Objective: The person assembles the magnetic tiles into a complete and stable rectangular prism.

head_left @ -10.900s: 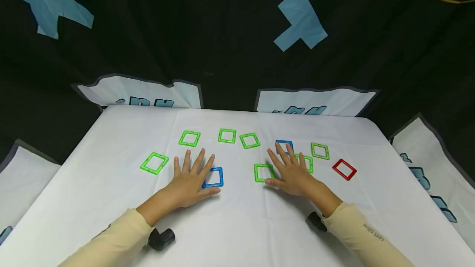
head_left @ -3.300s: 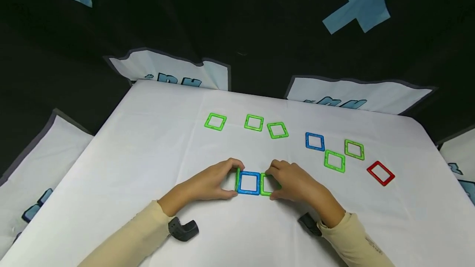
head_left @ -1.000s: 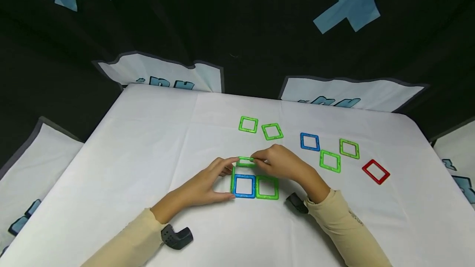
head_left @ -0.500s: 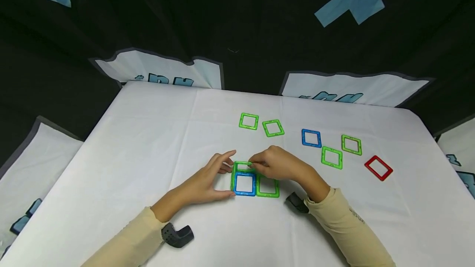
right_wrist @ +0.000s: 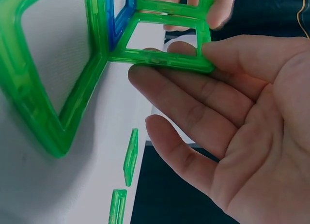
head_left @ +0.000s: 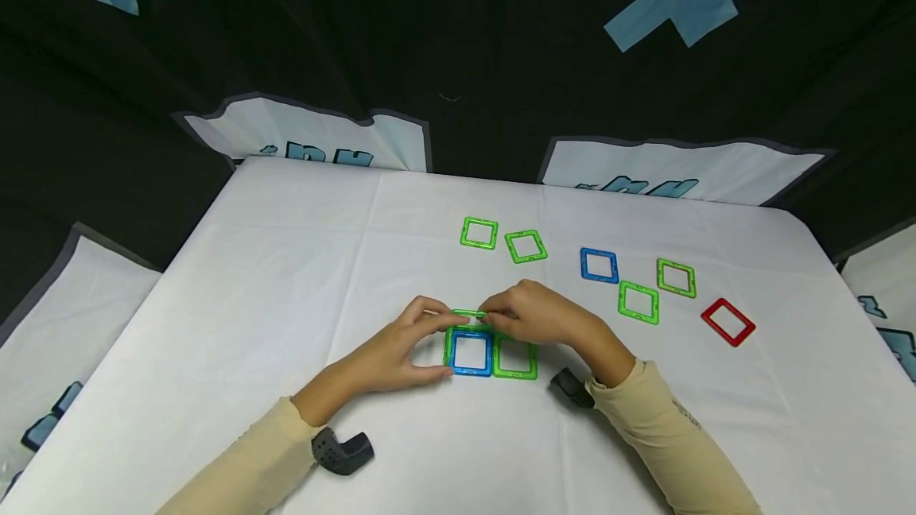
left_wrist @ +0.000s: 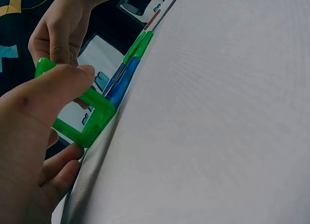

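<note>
A blue square magnetic tile (head_left: 470, 372) lies flat, with a flat green magnetic tile (head_left: 515, 375) against its right edge. One green magnetic tile (left_wrist: 99, 118) stands upright along the blue tile's left edge. My left hand (head_left: 390, 352) holds it, thumb at the near corner and index finger stretched to the back. Another green tile (right_wrist: 164, 58) stands at the blue tile's back edge and meets the left one at the corner. My right hand (head_left: 533, 316) pinches this back tile by its right side between thumb and fingers.
On the white table (head_left: 286, 261) behind the hands lie two green tiles, one of them a tilted tile (head_left: 525, 246). To the right are a blue tile (head_left: 599, 265), a green tile (head_left: 638, 303), another green tile (head_left: 676, 278) and a red tile (head_left: 727, 323). Black curtain hangs behind.
My right hand has lowered the back green tile onto the blue tile's edge. My left index finger lifted off, then came back to its top. Earlier, the tiles lay apart and both hands were flat.
</note>
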Demonstrator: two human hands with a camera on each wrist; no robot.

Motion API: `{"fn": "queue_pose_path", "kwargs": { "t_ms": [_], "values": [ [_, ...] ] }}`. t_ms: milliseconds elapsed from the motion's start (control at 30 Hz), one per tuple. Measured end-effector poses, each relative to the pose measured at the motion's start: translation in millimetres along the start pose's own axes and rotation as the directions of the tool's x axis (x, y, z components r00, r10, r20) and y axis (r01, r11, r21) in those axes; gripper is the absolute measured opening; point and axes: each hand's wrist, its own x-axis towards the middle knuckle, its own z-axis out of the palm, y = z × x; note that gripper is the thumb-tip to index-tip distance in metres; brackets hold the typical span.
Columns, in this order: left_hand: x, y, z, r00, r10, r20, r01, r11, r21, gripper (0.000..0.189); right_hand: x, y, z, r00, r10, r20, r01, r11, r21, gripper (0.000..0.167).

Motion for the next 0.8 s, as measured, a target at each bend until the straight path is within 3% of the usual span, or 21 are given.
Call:
{"fn": "queue_pose_path", "kwargs": {
  "t_ms": [567, 700, 800],
  "values": [
    [-1.4, -1.9, -1.0, 1.0, 0.025, 0.012, -0.024, 0.999, -0.043, 0.06, 1.2, 6, -3, 0.998, -0.005, 0.064, 0.0, 0.997, 0.082, 0.027],
    [-0.8, -2.0, -0.5, 0.999, 0.031, 0.012, -0.031, 0.999, -0.042, 0.063, 0.0, 13, -8, 1.0, 0.008, 0.002, -0.008, 0.995, 0.103, 0.029],
    [0.1, -2.0, 0.4, 1.0, 0.024, 0.016, -0.024, 0.999, -0.037, 0.068, 1.5, 27, -14, 0.994, 0.082, -0.075, -0.073, 0.99, 0.121, 0.03]
  ]
}}
